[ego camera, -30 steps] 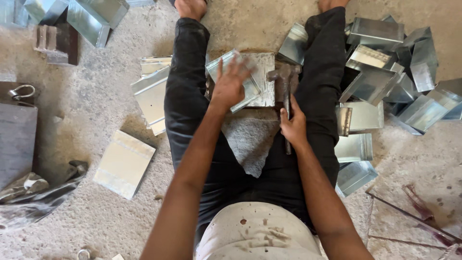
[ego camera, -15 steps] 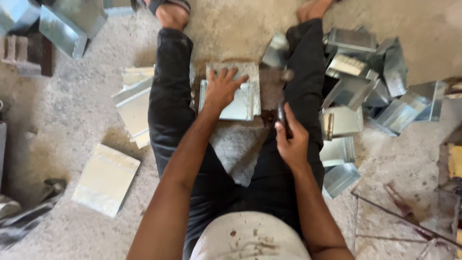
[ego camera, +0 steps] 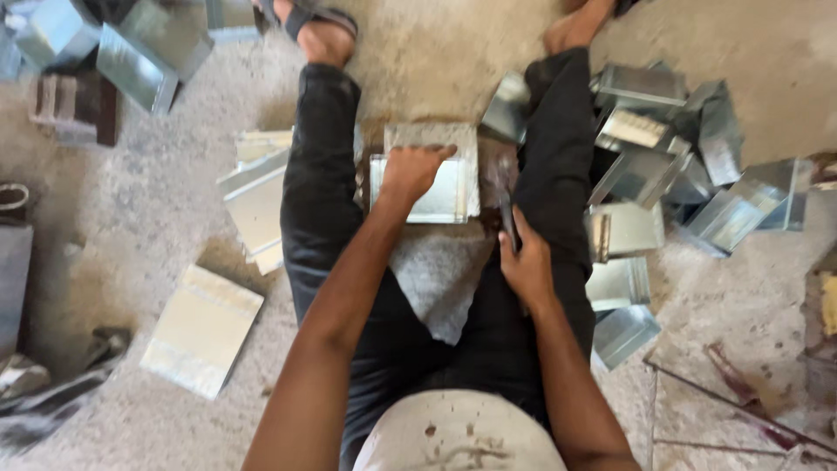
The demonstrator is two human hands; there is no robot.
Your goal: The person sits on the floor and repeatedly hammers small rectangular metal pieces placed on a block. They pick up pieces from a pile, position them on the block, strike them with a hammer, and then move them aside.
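I sit on the concrete floor with my legs apart in dark trousers. My left hand [ego camera: 411, 172] presses flat on a folded galvanised sheet-metal piece [ego camera: 445, 194] that lies on a stone block [ego camera: 433, 138] between my legs. My right hand [ego camera: 526, 264] grips the handle of a hammer [ego camera: 504, 205], whose head rests low beside the right edge of the metal piece, against my right thigh.
A heap of bent metal boxes [ego camera: 663, 166] lies to the right of my right leg. Flat metal sheets [ego camera: 255, 196] and a single sheet [ego camera: 201, 329] lie left of my left leg. More metal pieces [ego camera: 131, 52] sit far left. Thin rods [ego camera: 732, 406] lie at lower right.
My left hand turned the metal piece and laid it flat on the block, then pressed down on it. My right hand stays on the hammer handle.
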